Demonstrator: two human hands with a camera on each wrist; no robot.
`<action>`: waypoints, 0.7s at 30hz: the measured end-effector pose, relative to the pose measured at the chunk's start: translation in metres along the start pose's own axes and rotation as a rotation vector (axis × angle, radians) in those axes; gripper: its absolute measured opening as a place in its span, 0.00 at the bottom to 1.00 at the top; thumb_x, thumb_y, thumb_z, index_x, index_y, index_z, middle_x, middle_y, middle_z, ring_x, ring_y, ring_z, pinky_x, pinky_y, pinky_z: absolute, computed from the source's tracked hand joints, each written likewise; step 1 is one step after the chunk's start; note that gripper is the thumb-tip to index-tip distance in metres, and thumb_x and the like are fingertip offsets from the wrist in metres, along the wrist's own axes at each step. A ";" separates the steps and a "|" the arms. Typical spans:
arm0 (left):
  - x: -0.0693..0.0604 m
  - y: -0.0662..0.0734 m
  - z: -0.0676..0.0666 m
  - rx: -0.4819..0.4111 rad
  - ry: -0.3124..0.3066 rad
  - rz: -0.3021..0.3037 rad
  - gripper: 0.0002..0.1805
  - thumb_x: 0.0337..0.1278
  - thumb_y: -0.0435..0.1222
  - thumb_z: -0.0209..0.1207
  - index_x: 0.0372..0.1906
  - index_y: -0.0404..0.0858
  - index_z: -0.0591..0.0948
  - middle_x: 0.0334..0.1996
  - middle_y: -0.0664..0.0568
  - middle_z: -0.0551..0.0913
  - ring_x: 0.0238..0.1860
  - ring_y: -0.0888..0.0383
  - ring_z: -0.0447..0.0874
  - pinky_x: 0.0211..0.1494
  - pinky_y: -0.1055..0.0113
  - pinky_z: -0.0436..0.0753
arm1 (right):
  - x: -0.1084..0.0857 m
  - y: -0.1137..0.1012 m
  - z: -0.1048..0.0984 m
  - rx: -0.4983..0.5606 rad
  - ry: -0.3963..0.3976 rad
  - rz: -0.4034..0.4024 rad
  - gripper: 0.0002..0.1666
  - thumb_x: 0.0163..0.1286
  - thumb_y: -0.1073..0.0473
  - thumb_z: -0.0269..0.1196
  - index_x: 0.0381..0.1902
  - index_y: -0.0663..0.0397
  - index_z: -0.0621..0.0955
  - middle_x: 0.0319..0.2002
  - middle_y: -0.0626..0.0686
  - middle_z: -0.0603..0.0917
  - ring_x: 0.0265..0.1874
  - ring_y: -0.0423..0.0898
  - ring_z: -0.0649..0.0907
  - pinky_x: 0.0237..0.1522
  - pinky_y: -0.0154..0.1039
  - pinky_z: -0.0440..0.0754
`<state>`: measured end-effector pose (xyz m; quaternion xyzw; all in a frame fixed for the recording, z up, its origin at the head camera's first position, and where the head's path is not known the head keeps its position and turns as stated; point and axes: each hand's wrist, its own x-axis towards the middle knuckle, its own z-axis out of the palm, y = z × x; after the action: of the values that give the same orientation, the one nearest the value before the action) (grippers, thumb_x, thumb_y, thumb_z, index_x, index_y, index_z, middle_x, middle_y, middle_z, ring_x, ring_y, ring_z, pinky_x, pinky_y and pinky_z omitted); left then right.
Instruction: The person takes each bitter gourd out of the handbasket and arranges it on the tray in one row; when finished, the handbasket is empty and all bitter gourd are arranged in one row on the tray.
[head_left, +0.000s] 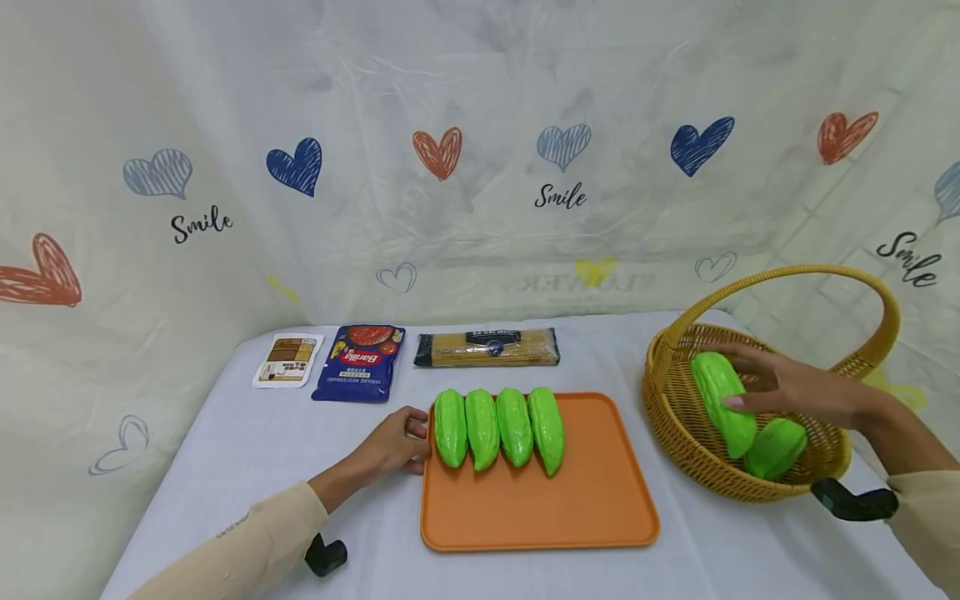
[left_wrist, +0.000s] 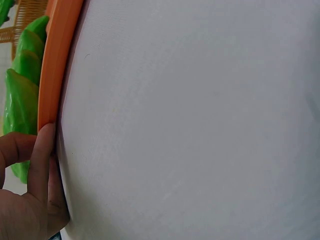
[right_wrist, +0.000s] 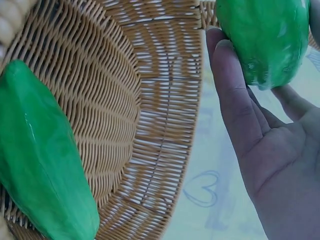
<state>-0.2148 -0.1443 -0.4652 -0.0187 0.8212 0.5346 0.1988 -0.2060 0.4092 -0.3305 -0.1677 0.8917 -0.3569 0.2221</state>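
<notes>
My right hand grips a green bitter melon by its sides, held over the wicker basket; in the right wrist view the fingers lie along this melon. Another bitter melon lies inside the basket and shows large in the right wrist view. On the orange tray, several bitter melons lie side by side along its far left part. My left hand holds the tray's left edge, with fingers and thumb at the rim in the left wrist view.
Behind the tray lies a pack of spaghetti. A blue Barilla pouch and a small white-and-brown packet lie at the back left. The basket's tall arched handle rises above the right arm. A white curtain with printed hearts hangs behind the table.
</notes>
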 end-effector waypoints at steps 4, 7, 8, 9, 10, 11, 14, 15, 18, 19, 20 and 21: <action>0.000 0.001 0.000 -0.001 -0.004 0.002 0.32 0.49 0.26 0.62 0.64 0.31 0.70 0.47 0.42 0.76 0.39 0.54 0.82 0.34 0.62 0.91 | -0.003 -0.003 0.003 -0.008 -0.013 -0.003 0.45 0.74 0.54 0.57 0.81 0.46 0.47 0.76 0.73 0.48 0.68 0.83 0.57 0.50 0.69 0.81; -0.001 0.001 -0.001 0.002 -0.007 0.005 0.32 0.49 0.26 0.62 0.64 0.31 0.71 0.47 0.42 0.76 0.38 0.54 0.82 0.34 0.62 0.91 | -0.005 -0.006 0.004 -0.040 -0.007 -0.012 0.45 0.75 0.54 0.57 0.81 0.46 0.47 0.76 0.73 0.49 0.67 0.83 0.60 0.49 0.74 0.79; -0.001 0.002 -0.001 0.003 -0.008 0.007 0.32 0.49 0.26 0.62 0.64 0.31 0.71 0.47 0.43 0.76 0.38 0.54 0.82 0.34 0.62 0.91 | -0.005 -0.006 0.005 -0.046 -0.004 -0.008 0.45 0.75 0.54 0.57 0.81 0.46 0.47 0.76 0.73 0.49 0.66 0.83 0.61 0.49 0.74 0.79; -0.001 0.002 -0.001 0.002 -0.008 0.008 0.32 0.49 0.26 0.62 0.64 0.31 0.71 0.47 0.43 0.76 0.38 0.54 0.82 0.34 0.62 0.91 | -0.006 -0.007 0.005 -0.049 -0.002 -0.003 0.45 0.75 0.54 0.57 0.81 0.46 0.47 0.76 0.73 0.49 0.66 0.83 0.62 0.49 0.74 0.79; -0.002 0.002 -0.001 0.002 -0.009 0.010 0.32 0.49 0.26 0.62 0.64 0.31 0.70 0.47 0.43 0.76 0.38 0.54 0.82 0.34 0.62 0.91 | -0.006 -0.008 0.006 -0.048 -0.001 0.005 0.45 0.75 0.53 0.57 0.81 0.47 0.48 0.75 0.73 0.49 0.66 0.82 0.62 0.49 0.73 0.79; -0.002 0.002 -0.001 0.002 -0.010 0.011 0.32 0.49 0.26 0.62 0.64 0.30 0.70 0.46 0.42 0.76 0.38 0.54 0.82 0.33 0.62 0.91 | -0.006 -0.008 0.006 -0.041 -0.003 0.012 0.46 0.74 0.53 0.58 0.81 0.48 0.48 0.75 0.73 0.48 0.65 0.82 0.63 0.49 0.73 0.79; -0.002 0.002 -0.001 0.005 -0.011 0.012 0.32 0.49 0.26 0.62 0.64 0.30 0.70 0.46 0.42 0.76 0.38 0.54 0.82 0.33 0.62 0.91 | -0.009 -0.008 0.007 -0.037 0.001 0.035 0.46 0.74 0.53 0.58 0.80 0.50 0.48 0.75 0.74 0.48 0.65 0.79 0.66 0.48 0.68 0.82; -0.002 0.002 -0.001 0.003 -0.011 0.011 0.32 0.49 0.26 0.62 0.64 0.30 0.70 0.46 0.43 0.76 0.38 0.54 0.82 0.33 0.62 0.91 | -0.009 -0.008 0.007 -0.044 0.006 0.043 0.46 0.73 0.53 0.59 0.80 0.50 0.49 0.75 0.73 0.48 0.65 0.77 0.67 0.48 0.65 0.83; -0.002 0.002 -0.001 -0.002 -0.009 0.012 0.32 0.49 0.26 0.62 0.64 0.30 0.70 0.47 0.42 0.76 0.38 0.54 0.82 0.34 0.62 0.91 | -0.010 -0.009 0.010 -0.051 0.011 0.028 0.45 0.73 0.54 0.59 0.80 0.51 0.51 0.75 0.71 0.51 0.66 0.66 0.70 0.48 0.56 0.84; -0.003 0.002 -0.001 -0.002 -0.008 0.012 0.32 0.48 0.26 0.62 0.64 0.30 0.70 0.46 0.42 0.76 0.38 0.54 0.82 0.33 0.62 0.91 | -0.010 -0.010 0.011 -0.045 0.007 0.018 0.45 0.73 0.54 0.59 0.80 0.49 0.52 0.76 0.69 0.52 0.66 0.61 0.71 0.48 0.54 0.84; -0.002 0.002 -0.001 -0.001 -0.007 0.011 0.32 0.48 0.26 0.62 0.64 0.30 0.70 0.46 0.42 0.76 0.38 0.54 0.82 0.33 0.62 0.91 | -0.010 -0.011 0.013 -0.037 0.006 0.012 0.44 0.72 0.55 0.59 0.80 0.46 0.53 0.75 0.64 0.55 0.65 0.54 0.72 0.48 0.50 0.84; -0.002 0.002 -0.001 -0.002 -0.006 0.010 0.32 0.48 0.26 0.62 0.64 0.30 0.70 0.46 0.42 0.76 0.38 0.54 0.82 0.33 0.62 0.91 | -0.010 -0.013 0.014 -0.027 0.001 -0.001 0.44 0.72 0.55 0.59 0.80 0.44 0.53 0.75 0.58 0.57 0.64 0.47 0.73 0.48 0.46 0.84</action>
<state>-0.2133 -0.1446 -0.4625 -0.0132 0.8200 0.5366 0.1988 -0.1884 0.3967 -0.3280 -0.1708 0.8965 -0.3450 0.2192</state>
